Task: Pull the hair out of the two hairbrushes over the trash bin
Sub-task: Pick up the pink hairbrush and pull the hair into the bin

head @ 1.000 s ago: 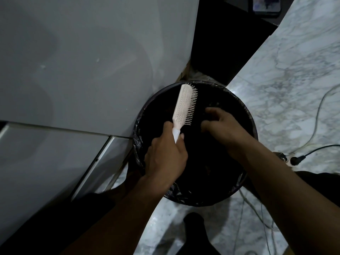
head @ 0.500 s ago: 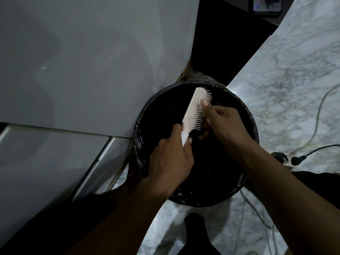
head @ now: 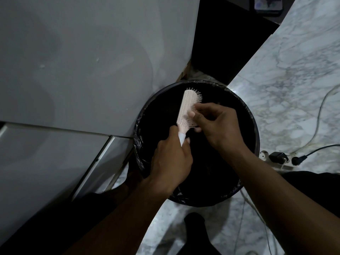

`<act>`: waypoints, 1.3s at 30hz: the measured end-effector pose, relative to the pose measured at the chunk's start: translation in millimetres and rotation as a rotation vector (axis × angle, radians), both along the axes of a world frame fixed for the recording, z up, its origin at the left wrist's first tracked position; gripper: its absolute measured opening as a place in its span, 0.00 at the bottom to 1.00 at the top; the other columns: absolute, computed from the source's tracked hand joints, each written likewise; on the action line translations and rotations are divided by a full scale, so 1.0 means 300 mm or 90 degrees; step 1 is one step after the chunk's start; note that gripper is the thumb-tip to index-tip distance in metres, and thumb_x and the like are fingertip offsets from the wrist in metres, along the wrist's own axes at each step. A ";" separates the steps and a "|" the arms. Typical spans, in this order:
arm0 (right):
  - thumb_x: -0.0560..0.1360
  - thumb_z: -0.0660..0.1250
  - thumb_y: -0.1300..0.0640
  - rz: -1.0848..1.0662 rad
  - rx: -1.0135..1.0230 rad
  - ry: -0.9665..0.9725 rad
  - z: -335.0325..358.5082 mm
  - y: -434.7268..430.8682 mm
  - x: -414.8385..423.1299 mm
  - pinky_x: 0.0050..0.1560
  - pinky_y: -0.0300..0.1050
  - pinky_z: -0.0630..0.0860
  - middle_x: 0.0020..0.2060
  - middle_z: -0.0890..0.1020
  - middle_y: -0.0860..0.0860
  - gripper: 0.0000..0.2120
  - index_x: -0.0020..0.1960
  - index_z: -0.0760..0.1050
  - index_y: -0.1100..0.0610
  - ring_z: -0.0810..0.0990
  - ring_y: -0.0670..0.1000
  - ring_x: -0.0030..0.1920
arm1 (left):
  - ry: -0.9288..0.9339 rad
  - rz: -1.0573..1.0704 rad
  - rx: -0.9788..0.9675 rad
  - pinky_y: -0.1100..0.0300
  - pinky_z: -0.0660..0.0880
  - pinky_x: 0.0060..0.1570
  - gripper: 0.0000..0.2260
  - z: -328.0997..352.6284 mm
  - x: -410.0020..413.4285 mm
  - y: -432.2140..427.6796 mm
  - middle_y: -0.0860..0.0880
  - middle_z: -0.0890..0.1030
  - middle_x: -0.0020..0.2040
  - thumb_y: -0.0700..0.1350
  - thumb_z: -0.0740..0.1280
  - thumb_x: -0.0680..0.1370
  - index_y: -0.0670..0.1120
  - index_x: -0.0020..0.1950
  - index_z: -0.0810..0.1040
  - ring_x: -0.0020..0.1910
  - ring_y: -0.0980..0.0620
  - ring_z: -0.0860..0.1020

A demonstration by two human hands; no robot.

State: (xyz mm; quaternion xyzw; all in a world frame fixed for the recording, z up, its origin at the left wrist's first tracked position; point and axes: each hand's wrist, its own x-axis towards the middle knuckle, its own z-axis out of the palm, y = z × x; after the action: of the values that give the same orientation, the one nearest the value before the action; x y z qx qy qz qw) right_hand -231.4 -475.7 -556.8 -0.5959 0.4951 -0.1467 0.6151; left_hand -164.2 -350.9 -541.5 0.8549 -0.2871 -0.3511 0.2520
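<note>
A pale pink hairbrush [head: 186, 107] with a white handle is held over the round black trash bin [head: 254, 126], which is lined with a black bag. My left hand [head: 171, 161] grips the handle from below. My right hand [head: 217, 124] is at the bristle side of the brush head, fingers pinched in among the bristles. Any hair between the fingers is too dark to make out. Only one brush is in view.
A large white appliance panel [head: 82, 61] fills the left, touching the bin. The marble floor [head: 285, 80] lies to the right, with a power strip [head: 274, 159] and cables beside the bin. My dark foot [head: 195, 225] is just below the bin.
My right hand rose from inside the bin to the brush head and now pinches lower among the bristles. The brush tilted slightly, its back now turned more toward me.
</note>
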 end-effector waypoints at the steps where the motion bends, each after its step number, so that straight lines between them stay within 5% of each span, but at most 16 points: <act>1: 0.72 0.78 0.54 -0.018 -0.025 0.019 -0.004 -0.007 -0.003 0.36 0.40 0.78 0.36 0.86 0.48 0.09 0.50 0.86 0.55 0.82 0.45 0.31 | 0.006 -0.015 -0.002 0.52 0.76 0.35 0.09 0.002 -0.006 0.003 0.46 0.79 0.43 0.53 0.60 0.83 0.50 0.59 0.68 0.38 0.47 0.80; 6: 0.76 0.75 0.51 -0.029 -0.106 0.096 -0.003 -0.029 -0.019 0.35 0.39 0.74 0.29 0.82 0.46 0.09 0.38 0.82 0.51 0.79 0.42 0.28 | -0.006 -0.046 -0.008 0.54 0.73 0.32 0.08 0.004 -0.010 0.000 0.48 0.78 0.41 0.53 0.60 0.83 0.51 0.56 0.66 0.35 0.49 0.79; 11: 0.84 0.62 0.54 -0.194 0.149 -0.030 0.029 -0.039 -0.005 0.33 0.44 0.82 0.30 0.82 0.53 0.14 0.44 0.76 0.62 0.83 0.49 0.28 | 0.021 -0.011 -0.018 0.55 0.72 0.32 0.07 -0.007 0.004 -0.005 0.48 0.78 0.40 0.53 0.61 0.82 0.52 0.51 0.67 0.35 0.49 0.79; 17: 0.86 0.54 0.50 -0.245 0.129 0.045 0.020 -0.045 -0.006 0.35 0.45 0.79 0.31 0.82 0.53 0.20 0.44 0.76 0.60 0.80 0.49 0.30 | 0.047 0.007 0.012 0.53 0.77 0.34 0.07 -0.023 -0.001 0.003 0.47 0.79 0.42 0.54 0.61 0.82 0.52 0.53 0.69 0.37 0.48 0.80; 22: 0.82 0.65 0.48 -0.167 0.170 -0.021 0.003 -0.042 -0.002 0.45 0.46 0.80 0.48 0.82 0.51 0.10 0.54 0.74 0.54 0.82 0.49 0.47 | 0.027 0.002 0.018 0.52 0.77 0.34 0.06 -0.018 -0.005 0.003 0.48 0.78 0.41 0.53 0.61 0.82 0.51 0.53 0.68 0.36 0.48 0.80; 25: 0.75 0.75 0.50 -0.080 0.109 -0.009 -0.013 -0.013 -0.001 0.47 0.45 0.83 0.50 0.84 0.52 0.18 0.61 0.77 0.53 0.85 0.50 0.50 | 0.002 -0.008 0.023 0.51 0.77 0.36 0.07 -0.011 -0.010 0.003 0.48 0.78 0.42 0.54 0.61 0.82 0.52 0.54 0.67 0.38 0.46 0.80; 28: 0.71 0.79 0.52 -0.053 -0.033 0.054 -0.028 0.001 -0.003 0.51 0.48 0.84 0.46 0.87 0.49 0.15 0.57 0.83 0.53 0.87 0.48 0.46 | 0.002 -0.007 0.027 0.49 0.78 0.39 0.08 0.001 -0.021 0.004 0.47 0.79 0.44 0.53 0.61 0.82 0.51 0.58 0.68 0.40 0.45 0.81; 33: 0.75 0.75 0.52 -0.051 -0.130 0.129 -0.019 -0.006 -0.015 0.43 0.30 0.76 0.38 0.85 0.42 0.04 0.44 0.85 0.52 0.82 0.38 0.38 | 0.002 -0.036 0.029 0.48 0.78 0.39 0.07 0.022 -0.040 0.003 0.47 0.79 0.43 0.53 0.60 0.82 0.51 0.56 0.67 0.39 0.45 0.80; 39: 0.82 0.66 0.54 -0.220 0.122 0.038 -0.031 -0.015 -0.009 0.38 0.44 0.81 0.34 0.83 0.52 0.14 0.40 0.78 0.58 0.82 0.47 0.31 | -0.006 -0.042 0.091 0.50 0.76 0.40 0.10 0.018 -0.017 -0.002 0.46 0.79 0.46 0.54 0.60 0.82 0.50 0.59 0.67 0.43 0.43 0.80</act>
State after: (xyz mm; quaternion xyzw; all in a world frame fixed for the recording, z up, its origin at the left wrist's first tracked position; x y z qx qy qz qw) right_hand -234.2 -480.3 -566.0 -0.4450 0.6197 -0.1846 0.6196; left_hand -169.2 -351.7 -536.0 0.8624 -0.2907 -0.3745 0.1775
